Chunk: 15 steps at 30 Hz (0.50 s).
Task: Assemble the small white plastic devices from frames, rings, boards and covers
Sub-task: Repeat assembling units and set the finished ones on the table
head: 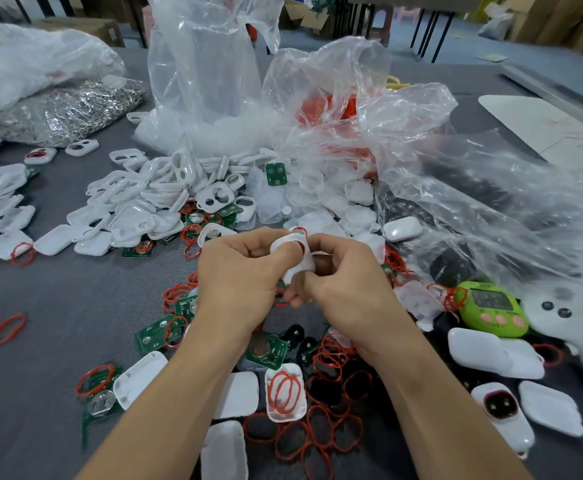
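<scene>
Two forearms (165, 393), bare along all the length in view, slim and smooth. Bare too: left hand (238, 275) and right hand (347, 285), knuckles and tendon lines plain on the backs. Soft creases at both wrists.

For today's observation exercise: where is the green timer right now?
In the head view, the green timer lies at the right, beyond the right hand, between some red rings and a white controller.
</scene>
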Tool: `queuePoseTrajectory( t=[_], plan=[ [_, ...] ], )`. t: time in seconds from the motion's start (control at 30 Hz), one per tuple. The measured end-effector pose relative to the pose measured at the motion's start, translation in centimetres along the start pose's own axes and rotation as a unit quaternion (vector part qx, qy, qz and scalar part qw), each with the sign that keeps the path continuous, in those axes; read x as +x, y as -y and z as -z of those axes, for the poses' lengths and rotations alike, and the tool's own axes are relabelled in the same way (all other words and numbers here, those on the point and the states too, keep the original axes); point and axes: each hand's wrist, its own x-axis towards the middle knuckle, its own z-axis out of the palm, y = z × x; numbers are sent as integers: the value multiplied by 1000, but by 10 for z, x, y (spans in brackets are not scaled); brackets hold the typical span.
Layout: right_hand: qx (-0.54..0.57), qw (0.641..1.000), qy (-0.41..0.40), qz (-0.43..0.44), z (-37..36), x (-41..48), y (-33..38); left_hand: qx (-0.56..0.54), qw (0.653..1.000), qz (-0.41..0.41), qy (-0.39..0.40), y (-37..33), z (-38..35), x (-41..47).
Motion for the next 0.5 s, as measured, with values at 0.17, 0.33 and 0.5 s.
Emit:
queuePoseTrajectory(
  t=[0.17,0.33,0.5],
  plan=[
    [39,999,-5,-5,3,3,1,-8,999,-18,33,0,1,-1],
    [125,990,-23,-54,5,6,2,-87,992,32,85,-8,1,-2],
    [102,991,-47,-72,6,6,1,-90,991,46,85,-8,1,-6]
  ],
)
